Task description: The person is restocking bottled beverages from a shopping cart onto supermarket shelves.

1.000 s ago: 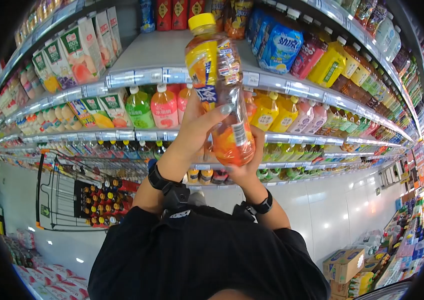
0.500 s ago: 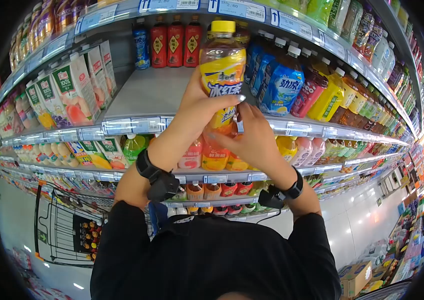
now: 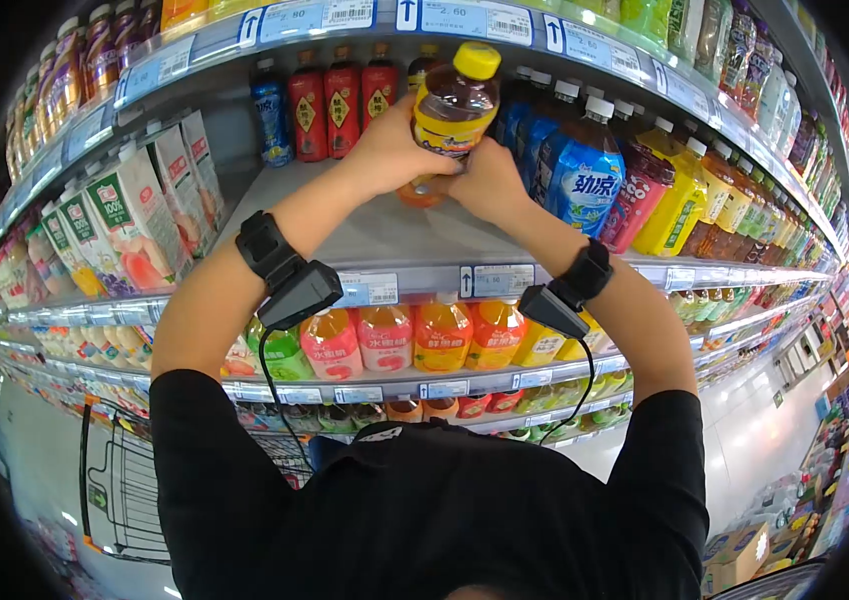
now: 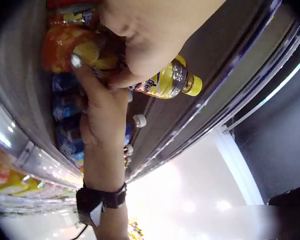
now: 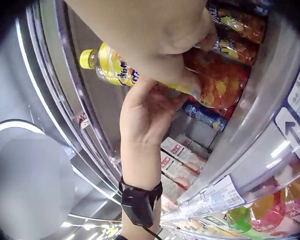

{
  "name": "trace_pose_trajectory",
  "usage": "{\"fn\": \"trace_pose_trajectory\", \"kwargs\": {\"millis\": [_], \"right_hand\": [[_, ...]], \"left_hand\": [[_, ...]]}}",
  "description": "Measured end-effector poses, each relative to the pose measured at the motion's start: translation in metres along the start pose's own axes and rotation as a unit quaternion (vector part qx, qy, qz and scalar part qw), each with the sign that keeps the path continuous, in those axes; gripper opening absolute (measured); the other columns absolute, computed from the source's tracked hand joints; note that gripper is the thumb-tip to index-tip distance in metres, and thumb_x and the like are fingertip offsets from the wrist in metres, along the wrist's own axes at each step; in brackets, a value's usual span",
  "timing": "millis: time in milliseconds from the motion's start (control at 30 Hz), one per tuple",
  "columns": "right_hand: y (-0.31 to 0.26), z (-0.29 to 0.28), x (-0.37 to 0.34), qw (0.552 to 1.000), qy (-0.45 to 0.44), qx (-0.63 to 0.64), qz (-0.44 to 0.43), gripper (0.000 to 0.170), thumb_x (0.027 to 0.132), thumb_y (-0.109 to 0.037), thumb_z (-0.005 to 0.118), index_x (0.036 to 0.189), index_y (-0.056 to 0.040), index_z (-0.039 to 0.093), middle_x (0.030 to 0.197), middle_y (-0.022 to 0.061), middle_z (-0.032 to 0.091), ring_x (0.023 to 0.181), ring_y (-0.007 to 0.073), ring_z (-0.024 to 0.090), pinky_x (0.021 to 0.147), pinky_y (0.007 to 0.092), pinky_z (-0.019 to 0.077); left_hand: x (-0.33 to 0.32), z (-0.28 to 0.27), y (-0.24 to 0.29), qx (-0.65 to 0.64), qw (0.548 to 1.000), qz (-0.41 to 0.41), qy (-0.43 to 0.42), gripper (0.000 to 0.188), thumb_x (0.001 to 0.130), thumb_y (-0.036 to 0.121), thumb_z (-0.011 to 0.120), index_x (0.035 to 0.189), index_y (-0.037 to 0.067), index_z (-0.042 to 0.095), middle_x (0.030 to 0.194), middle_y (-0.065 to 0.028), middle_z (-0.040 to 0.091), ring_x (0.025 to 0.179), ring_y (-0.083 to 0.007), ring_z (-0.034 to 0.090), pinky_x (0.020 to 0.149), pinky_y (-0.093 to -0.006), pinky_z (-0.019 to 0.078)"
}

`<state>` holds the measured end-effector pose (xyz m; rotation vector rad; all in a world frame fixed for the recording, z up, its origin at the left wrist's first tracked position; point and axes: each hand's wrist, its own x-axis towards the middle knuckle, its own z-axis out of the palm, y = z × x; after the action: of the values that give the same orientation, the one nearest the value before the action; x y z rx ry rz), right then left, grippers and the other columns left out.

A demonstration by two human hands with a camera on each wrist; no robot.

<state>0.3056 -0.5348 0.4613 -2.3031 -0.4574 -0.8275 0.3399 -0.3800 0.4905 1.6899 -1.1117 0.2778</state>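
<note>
In the head view, a bottle of iced tea (image 3: pixel 455 112) with a yellow cap leans slightly to the right over the middle shelf. My left hand (image 3: pixel 400 155) grips it from the left, fingers behind it and thumb across the front. From the right, my right hand (image 3: pixel 492 182) holds its lower part with bent fingers. The left wrist view shows the bottle's neck and yellow label (image 4: pixel 165 82) beyond the hands, and the right thumb along its orange lower end. Much of the bottle's middle is hidden by both hands.
Red bottles (image 3: pixel 342 100) and a blue bottle (image 3: pixel 271 112) stand deeper on the shelf (image 3: pixel 385 240). Blue bottles (image 3: pixel 585 180) line the right side, juice cartons (image 3: pixel 120 215) the left. A price rail (image 3: pixel 395 25) runs above; a wire cart (image 3: pixel 125 490) stands at lower left.
Both hands have brought the bottle from in front of the shelves to over the middle shelf, turning its label forward. The arms now reach further out, and the right hand has shifted from its base.
</note>
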Motion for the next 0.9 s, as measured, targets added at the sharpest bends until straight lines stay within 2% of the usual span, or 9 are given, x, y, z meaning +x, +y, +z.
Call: {"fn": "trace_pose_trajectory", "kwargs": {"millis": [200,233,333,367,467,567,667,733,900], "right_hand": [[0.017,0.028,0.024,0.995,-0.059,0.009,0.080,0.053,0.052,-0.027,0.080,0.092,0.0028,0.061,0.089,0.0202,0.063,0.087,0.0307,0.062,0.074,0.0378,0.0485],[0.003,0.020,0.028,0.989,-0.073,-0.044,0.125,0.051,0.057,-0.026,0.078,0.092,0.0055,0.060,0.094,0.0226,0.061,0.091,0.0324,0.060,0.077,0.0386,0.0480],[0.023,0.028,0.053,0.982,-0.051,-0.121,0.137,0.046,0.062,-0.023,0.073,0.094,0.0069,0.059,0.097,0.0245,0.060,0.093,0.0339,0.059,0.078,0.0388,0.0481],[0.022,0.028,0.058,0.979,-0.063,-0.135,0.143,0.044,0.064,-0.023,0.072,0.093,0.0065,0.059,0.097,0.0247,0.060,0.093,0.0335,0.059,0.078,0.0387,0.0482],[0.016,0.023,0.070,0.966,-0.095,-0.177,0.161,0.037,0.068,-0.021,0.068,0.093,0.0051,0.059,0.098,0.0255,0.059,0.094,0.0324,0.059,0.078,0.0383,0.0485],[0.032,0.032,0.089,0.954,-0.153,-0.126,0.223,0.045,0.062,-0.031,0.076,0.084,0.0051,0.061,0.077,0.0172,0.064,0.066,0.0228,0.066,0.058,0.0303,0.0525],[0.033,0.039,0.095,0.948,-0.136,-0.080,0.278,0.043,0.065,-0.032,0.074,0.084,0.0044,0.061,0.070,0.0131,0.065,0.055,0.0180,0.064,0.053,0.0264,0.0521],[0.049,0.049,0.103,0.957,-0.095,-0.156,0.226,0.044,0.066,-0.034,0.074,0.085,0.0041,0.061,0.069,0.0128,0.065,0.055,0.0183,0.064,0.054,0.0261,0.0526],[0.064,0.064,0.114,0.957,-0.041,-0.198,0.207,0.043,0.070,-0.035,0.070,0.087,0.0034,0.061,0.083,0.0182,0.064,0.074,0.0245,0.065,0.067,0.0318,0.0524]], "left_hand": [[0.014,-0.016,-0.022,-0.054,0.986,-0.153,-0.027,0.060,0.057,0.009,0.075,0.112,0.003,0.051,0.106,-0.0090,0.059,0.097,-0.0197,0.056,0.086,-0.0301,0.0429],[0.016,-0.020,-0.005,-0.035,0.967,-0.247,-0.047,0.062,0.060,0.008,0.073,0.116,0.010,0.047,0.104,-0.0065,0.058,0.094,-0.0220,0.056,0.082,-0.0384,0.0449],[0.035,-0.025,-0.033,-0.028,0.950,-0.312,-0.011,0.061,0.061,0.010,0.073,0.117,0.013,0.047,0.101,-0.0072,0.058,0.093,-0.0231,0.055,0.078,-0.0438,0.0462],[0.040,-0.022,-0.041,-0.028,0.950,-0.312,0.024,0.048,0.061,0.008,0.073,0.106,0.005,0.055,0.093,-0.0114,0.059,0.086,-0.0233,0.057,0.067,-0.0462,0.0507],[0.059,-0.026,-0.058,-0.046,0.936,-0.348,-0.033,0.052,0.062,0.010,0.073,0.109,0.008,0.052,0.105,-0.0088,0.054,0.091,-0.0233,0.055,0.071,-0.0470,0.0513],[0.073,-0.022,-0.066,-0.034,0.933,-0.357,-0.030,0.041,0.067,0.010,0.070,0.105,0.005,0.054,0.096,-0.0103,0.057,0.084,-0.0237,0.057,0.063,-0.0426,0.0545],[0.093,-0.024,-0.100,-0.060,0.932,-0.353,-0.050,0.035,0.067,0.009,0.069,0.098,0.001,0.054,0.085,-0.0124,0.057,0.073,-0.0230,0.059,0.059,-0.0406,0.0549],[0.100,-0.022,-0.103,-0.077,0.935,-0.345,-0.022,0.035,0.063,0.009,0.073,0.090,-0.003,0.054,0.068,-0.0123,0.054,0.059,-0.0244,0.058,0.054,-0.0410,0.0548],[0.108,-0.017,-0.111,0.014,0.951,-0.308,-0.005,0.030,0.068,0.008,0.067,0.094,0.001,0.056,0.078,-0.0110,0.060,0.069,-0.0221,0.061,0.058,-0.0369,0.0540]]}}
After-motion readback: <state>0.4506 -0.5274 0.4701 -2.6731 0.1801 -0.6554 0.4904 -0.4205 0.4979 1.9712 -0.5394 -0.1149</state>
